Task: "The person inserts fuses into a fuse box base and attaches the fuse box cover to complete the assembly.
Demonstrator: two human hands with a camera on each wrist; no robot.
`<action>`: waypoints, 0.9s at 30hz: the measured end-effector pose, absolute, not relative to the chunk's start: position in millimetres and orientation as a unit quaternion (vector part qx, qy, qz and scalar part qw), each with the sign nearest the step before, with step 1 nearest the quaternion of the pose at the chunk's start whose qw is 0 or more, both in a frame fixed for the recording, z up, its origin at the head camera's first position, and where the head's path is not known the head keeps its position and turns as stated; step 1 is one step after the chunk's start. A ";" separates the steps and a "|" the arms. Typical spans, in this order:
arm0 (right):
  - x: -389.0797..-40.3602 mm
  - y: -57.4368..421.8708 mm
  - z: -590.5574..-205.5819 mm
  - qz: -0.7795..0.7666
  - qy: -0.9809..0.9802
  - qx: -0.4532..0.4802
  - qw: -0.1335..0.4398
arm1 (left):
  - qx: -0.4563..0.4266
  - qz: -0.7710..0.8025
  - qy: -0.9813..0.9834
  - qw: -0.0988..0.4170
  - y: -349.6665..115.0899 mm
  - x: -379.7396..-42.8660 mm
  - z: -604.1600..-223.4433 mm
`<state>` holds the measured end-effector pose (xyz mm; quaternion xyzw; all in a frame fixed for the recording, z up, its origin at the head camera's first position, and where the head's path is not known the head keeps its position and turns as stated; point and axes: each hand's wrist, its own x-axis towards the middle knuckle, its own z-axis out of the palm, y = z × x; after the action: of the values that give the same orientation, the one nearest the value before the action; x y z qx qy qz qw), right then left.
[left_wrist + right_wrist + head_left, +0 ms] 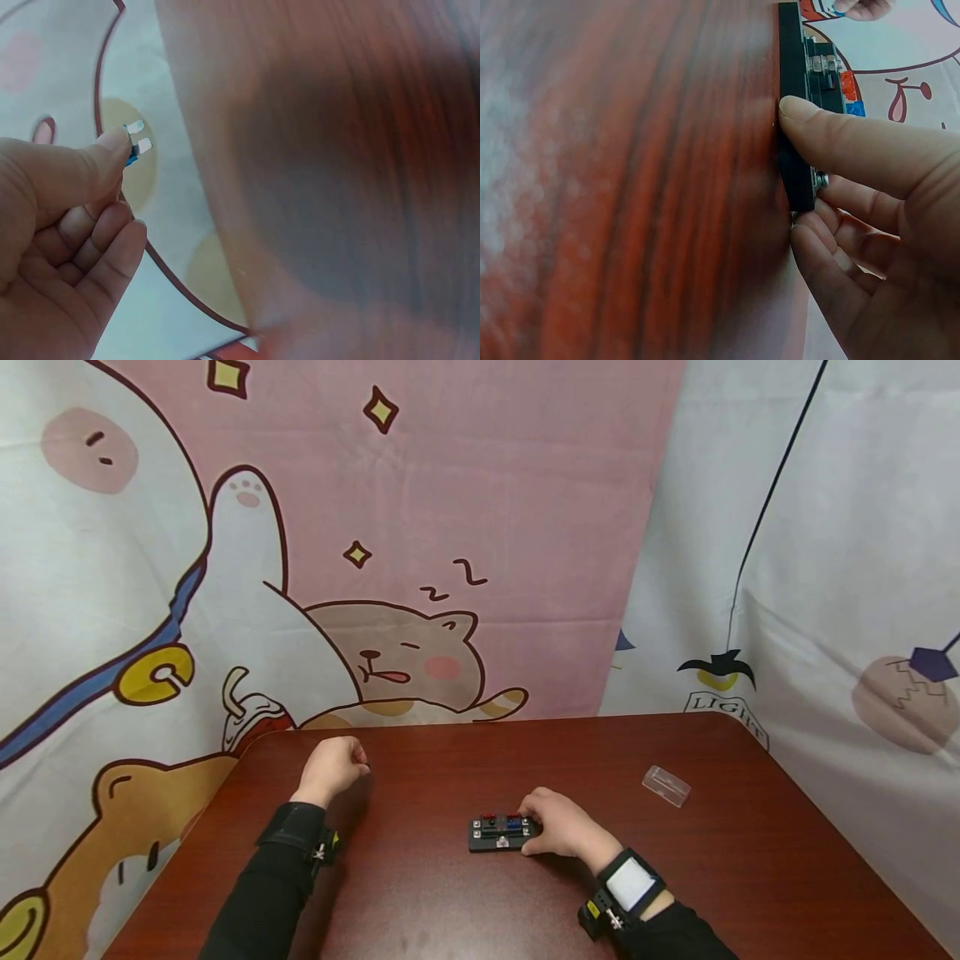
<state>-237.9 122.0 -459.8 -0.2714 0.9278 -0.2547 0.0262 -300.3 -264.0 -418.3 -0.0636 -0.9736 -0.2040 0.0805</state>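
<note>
Between thumb and fingers, my left hand (333, 770) pinches a small blue blade fuse (132, 154); its two metal prongs stick out in the left wrist view. That hand is above the left part of the table. My right hand (561, 823) grips the right end of a black fuse block (489, 841), thumb on the near side and fingers behind. Red fuses and a blue fuse (854, 109) sit in the block, and metal screw terminals (823, 64) show on it. The block's right end is partly hidden by the fingers in the head view.
A clear plastic cover (666, 786) lies on the table to the right of the block. The reddish-brown table (420, 902) has its far edge against a printed cloth backdrop (525, 527). Both wrists wear straps with small cameras.
</note>
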 end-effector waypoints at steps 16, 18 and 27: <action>-236.9 124.0 -460.1 -0.253 0.926 -0.279 0.020 | -0.158 -0.220 -0.955 0.120 -204.6 -278.7 -415.7; -236.9 123.6 -459.9 -0.253 0.927 -0.276 0.023 | -0.168 -0.223 -0.952 0.123 -197.9 -275.5 -415.4; -239.1 123.2 -460.8 -0.252 0.926 -0.280 0.020 | -0.195 -0.240 -0.942 0.130 -170.4 -263.2 -411.1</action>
<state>-239.1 123.2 -460.8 -0.2800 0.9260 -0.2524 0.0200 -263.2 -170.4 -411.1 -0.1950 -0.9419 -0.2403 0.1303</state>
